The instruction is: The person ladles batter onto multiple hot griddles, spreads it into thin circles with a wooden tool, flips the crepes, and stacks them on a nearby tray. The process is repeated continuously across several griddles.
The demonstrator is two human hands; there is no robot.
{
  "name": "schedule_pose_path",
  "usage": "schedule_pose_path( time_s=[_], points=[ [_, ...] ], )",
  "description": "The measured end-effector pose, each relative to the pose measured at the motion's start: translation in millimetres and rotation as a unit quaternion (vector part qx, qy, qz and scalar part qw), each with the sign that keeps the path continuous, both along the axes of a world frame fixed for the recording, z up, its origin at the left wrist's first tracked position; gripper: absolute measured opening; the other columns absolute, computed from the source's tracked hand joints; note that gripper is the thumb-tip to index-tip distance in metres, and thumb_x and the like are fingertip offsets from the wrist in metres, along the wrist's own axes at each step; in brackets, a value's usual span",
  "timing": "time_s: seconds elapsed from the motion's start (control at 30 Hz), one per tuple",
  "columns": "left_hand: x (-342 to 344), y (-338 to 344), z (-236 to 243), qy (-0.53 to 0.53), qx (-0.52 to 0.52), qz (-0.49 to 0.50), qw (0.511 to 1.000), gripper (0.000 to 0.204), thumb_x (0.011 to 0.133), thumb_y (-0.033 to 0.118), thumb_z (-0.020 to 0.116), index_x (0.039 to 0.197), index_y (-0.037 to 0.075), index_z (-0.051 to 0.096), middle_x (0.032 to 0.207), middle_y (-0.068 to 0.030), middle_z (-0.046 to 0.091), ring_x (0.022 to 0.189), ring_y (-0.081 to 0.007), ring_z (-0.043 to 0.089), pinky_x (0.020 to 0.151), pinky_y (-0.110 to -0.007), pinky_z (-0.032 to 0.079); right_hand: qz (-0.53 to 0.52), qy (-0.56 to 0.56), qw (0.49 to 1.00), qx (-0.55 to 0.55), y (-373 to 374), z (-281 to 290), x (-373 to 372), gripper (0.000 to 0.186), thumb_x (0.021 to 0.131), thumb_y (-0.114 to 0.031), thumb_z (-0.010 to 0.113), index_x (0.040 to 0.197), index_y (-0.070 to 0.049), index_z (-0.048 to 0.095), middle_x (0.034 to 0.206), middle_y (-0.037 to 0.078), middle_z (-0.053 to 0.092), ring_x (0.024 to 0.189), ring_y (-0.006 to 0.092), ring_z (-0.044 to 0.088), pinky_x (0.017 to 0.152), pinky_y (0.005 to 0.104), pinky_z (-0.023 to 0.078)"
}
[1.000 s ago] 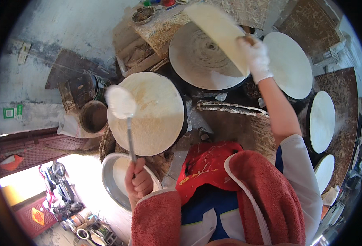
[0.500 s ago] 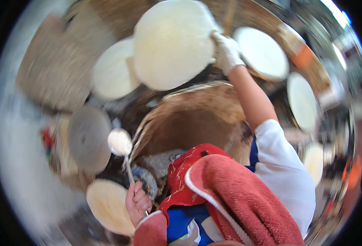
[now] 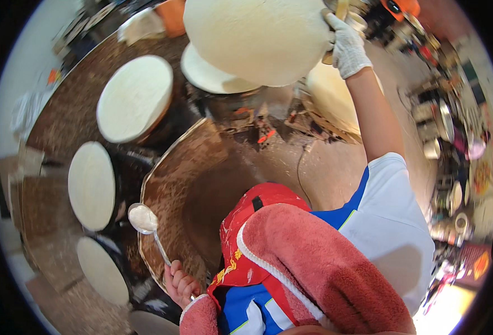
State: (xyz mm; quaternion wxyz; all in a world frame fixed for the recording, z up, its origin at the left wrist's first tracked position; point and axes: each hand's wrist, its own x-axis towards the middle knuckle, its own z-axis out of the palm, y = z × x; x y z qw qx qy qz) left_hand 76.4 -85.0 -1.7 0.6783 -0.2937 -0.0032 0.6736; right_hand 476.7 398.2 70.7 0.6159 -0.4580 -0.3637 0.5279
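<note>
My left hand, bare, is closed around the handle of a metal spoon. White batter sits in its bowl, held up over the rim of a brown basin-like hollow. At the top, my right hand, in a white knit glove, grips the right edge of a large, thin, pale pancake. A wooden stick passes through the same grip. Held in the air, that pancake partly covers another pale round behind it.
Pale rounds on dark round griddles curve around me, one at upper left, others at left and lower left. The brown hollow lies before me. Pots and other goods line the right side, with a cable on the floor.
My view has swung to the right past the ring of griddles. My right hand still carries the pancake, and my left hand still holds the spoon with batter.
</note>
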Motion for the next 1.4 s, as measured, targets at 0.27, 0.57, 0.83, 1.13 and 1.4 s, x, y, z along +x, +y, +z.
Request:
schedule_pose_path(
  time_s=[0.27, 0.57, 0.83, 1.13, 1.4],
  points=[
    [31, 104, 10, -0.005, -0.007, -0.105, 0.994, 0.028, 0.105, 0.032, 0.033, 0.087, 0.011, 0.034, 0.054, 0.0047, 0.028, 0.037, -0.0053, 0.026, 0.034, -0.023, 0.023, -0.354, 0.009, 0.923, -0.150, -84, -108, 233, 0.027, 0.084, -0.030, 0.073, 0.087, -0.008, 0.058, 0.057, 0.000, 0.044, 0.037, 0.0148, 0.034, 0.037, 0.0311, 0.034],
    [55, 137, 18, 0.025, -0.037, -0.130, 0.991, 0.029, 0.105, 0.032, 0.033, 0.087, 0.010, 0.034, 0.054, 0.0051, 0.026, 0.037, -0.0045, 0.026, 0.033, -0.022, 0.022, -0.442, -0.080, 0.860, -0.242, -139, -246, 258, 0.027, 0.082, -0.026, 0.072, 0.086, -0.002, 0.059, 0.059, 0.005, 0.052, 0.036, 0.0148, 0.040, 0.034, 0.0305, 0.032],
    [63, 112, 11, -0.016, -0.005, -0.053, 0.998, 0.031, 0.105, 0.034, 0.031, 0.084, 0.013, 0.032, 0.054, 0.0042, 0.030, 0.038, -0.0066, 0.029, 0.034, -0.023, 0.027, -0.429, -0.239, 0.847, -0.205, -144, -239, 233, 0.058, 0.095, -0.050, 0.047, 0.105, 0.003, 0.068, 0.097, 0.014, 0.069, 0.085, 0.0212, 0.062, 0.075, 0.0372, 0.052],
    [69, -57, -51, 0.158, 0.013, 0.149, 0.976, 0.045, 0.101, 0.051, 0.038, 0.079, 0.013, 0.045, 0.052, 0.0076, 0.028, 0.037, -0.0050, 0.026, 0.034, -0.025, 0.027, 0.362, -0.396, 0.839, 0.089, -94, -206, -116, 0.023, 0.093, -0.021, 0.064, 0.106, -0.003, 0.058, 0.074, -0.005, 0.052, 0.060, 0.0034, 0.044, 0.050, 0.0215, 0.037],
    [281, -227, -74, 0.180, -0.306, 0.516, 0.780, 0.041, 0.099, 0.049, 0.046, 0.072, 0.018, 0.039, 0.052, 0.0082, 0.023, 0.039, -0.0060, 0.021, 0.035, -0.026, 0.021, 0.826, -0.316, 0.281, 0.374, -462, -134, -289, 0.030, 0.095, -0.014, 0.054, 0.123, -0.003, 0.056, 0.082, 0.005, 0.063, 0.064, 0.0125, 0.056, 0.060, 0.0300, 0.049]
  ],
)
